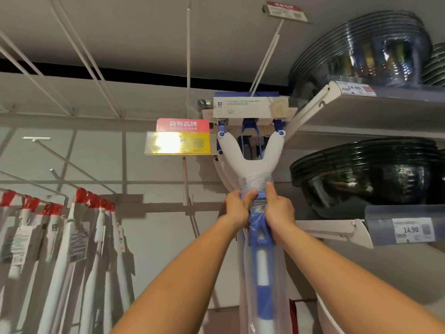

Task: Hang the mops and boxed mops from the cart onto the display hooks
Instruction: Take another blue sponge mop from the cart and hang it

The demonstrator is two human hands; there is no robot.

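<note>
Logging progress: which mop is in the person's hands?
The blue-and-white sponge mop, gripped at its neck by left hand and right hand; the red-tagged mops at left hang untouched.

Card sleeve (250, 107) on mop (249, 162) head: "SPONGE MOP", rest of the line blurred. Red sign (183, 124): "自有品牌". Yellow price tag (178, 143) below it: only "90" legible, glare. Upper shelf label (356, 88): "14.90". Lower shelf label (412, 229): "14.90". Top hook tag (286, 10) unreadable.
</note>
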